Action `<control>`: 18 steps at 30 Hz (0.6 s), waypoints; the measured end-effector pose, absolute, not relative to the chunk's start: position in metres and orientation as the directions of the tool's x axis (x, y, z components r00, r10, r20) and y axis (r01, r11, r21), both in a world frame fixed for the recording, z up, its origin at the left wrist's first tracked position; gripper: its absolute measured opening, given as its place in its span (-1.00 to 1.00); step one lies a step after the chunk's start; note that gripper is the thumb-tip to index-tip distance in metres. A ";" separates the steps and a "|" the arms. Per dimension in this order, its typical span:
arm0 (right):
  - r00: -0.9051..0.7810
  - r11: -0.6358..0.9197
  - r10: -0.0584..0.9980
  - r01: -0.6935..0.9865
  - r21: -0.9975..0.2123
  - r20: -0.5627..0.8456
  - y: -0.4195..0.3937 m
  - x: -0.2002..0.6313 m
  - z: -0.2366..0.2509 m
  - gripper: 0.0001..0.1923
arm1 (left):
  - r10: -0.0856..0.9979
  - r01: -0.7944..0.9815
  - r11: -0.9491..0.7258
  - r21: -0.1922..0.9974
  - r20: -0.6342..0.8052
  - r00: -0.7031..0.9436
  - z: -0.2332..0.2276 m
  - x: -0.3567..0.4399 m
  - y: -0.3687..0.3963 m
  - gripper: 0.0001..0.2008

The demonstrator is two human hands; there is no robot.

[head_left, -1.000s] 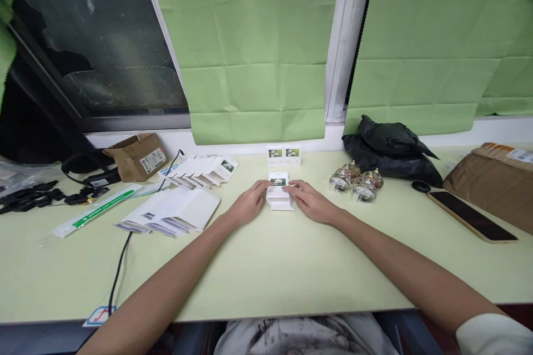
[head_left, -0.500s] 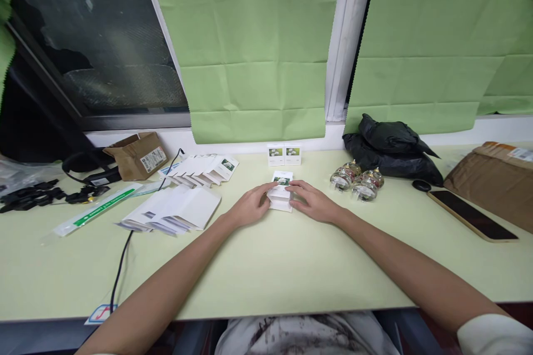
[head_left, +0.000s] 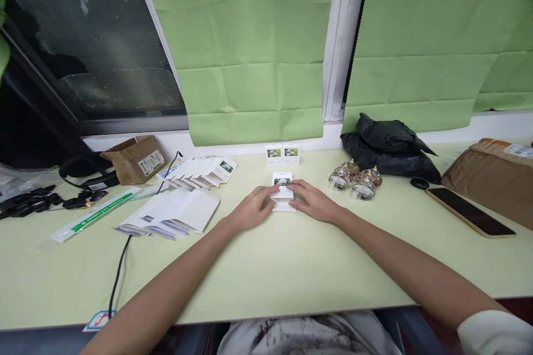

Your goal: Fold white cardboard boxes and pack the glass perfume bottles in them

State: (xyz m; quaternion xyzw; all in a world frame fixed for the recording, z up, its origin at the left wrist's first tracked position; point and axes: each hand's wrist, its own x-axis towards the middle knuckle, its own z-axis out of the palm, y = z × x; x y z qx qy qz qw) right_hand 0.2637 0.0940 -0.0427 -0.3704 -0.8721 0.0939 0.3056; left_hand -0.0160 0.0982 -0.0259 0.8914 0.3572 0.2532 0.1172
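Note:
A small white carton (head_left: pixel 282 187) with a green flower picture lies flat on the pale green table (head_left: pixel 266 266), a little beyond the middle. My left hand (head_left: pixel 252 209) grips its left side and my right hand (head_left: pixel 313 201) grips its right side, fingers curled over the top. Two assembled cartons of the same kind (head_left: pixel 282 154) stand upright side by side just behind it, against the wall. To the left lie a pile of flat white carton blanks (head_left: pixel 172 213) and a fanned row of more blanks (head_left: pixel 204 169).
Several small glass jars (head_left: pixel 355 180) sit right of my hands, with black plastic bags (head_left: pixel 389 144) behind them. A phone (head_left: pixel 465 211) and a brown parcel (head_left: pixel 495 175) lie at the right. A small cardboard box (head_left: pixel 135 158), black cables (head_left: pixel 50 197) and a long packet (head_left: pixel 94 213) lie at the left.
Both hands have kept hold of the small carton and pressed it a bit flatter; the fingers shifted slightly. The view moved a little.

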 end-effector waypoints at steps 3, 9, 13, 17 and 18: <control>-0.542 0.718 0.689 0.602 -0.351 0.481 0.094 0.262 -0.043 -0.53 | 0.683 0.564 -0.730 0.386 0.375 0.627 -0.028 -0.014 0.101 -0.57; -0.541 0.712 0.682 0.644 -0.279 0.492 0.093 0.258 -0.041 -0.60 | 0.660 0.544 -0.751 0.374 0.418 0.624 -0.030 -0.009 0.105 -0.62; -0.526 0.711 0.683 0.638 -0.296 0.506 0.094 0.256 -0.042 -0.61 | 0.660 0.529 -0.752 0.394 0.444 0.606 -0.032 -0.005 0.106 -0.63; -0.455 0.642 0.731 0.709 -0.290 0.508 0.095 0.254 -0.043 -0.60 | 0.666 0.516 -0.745 0.422 0.444 0.599 -0.035 -0.003 0.108 -0.64; -0.445 0.624 0.742 0.731 -0.274 0.502 0.095 0.253 -0.044 -0.60 | 0.668 0.515 -0.744 0.425 0.447 0.596 -0.035 -0.002 0.109 -0.64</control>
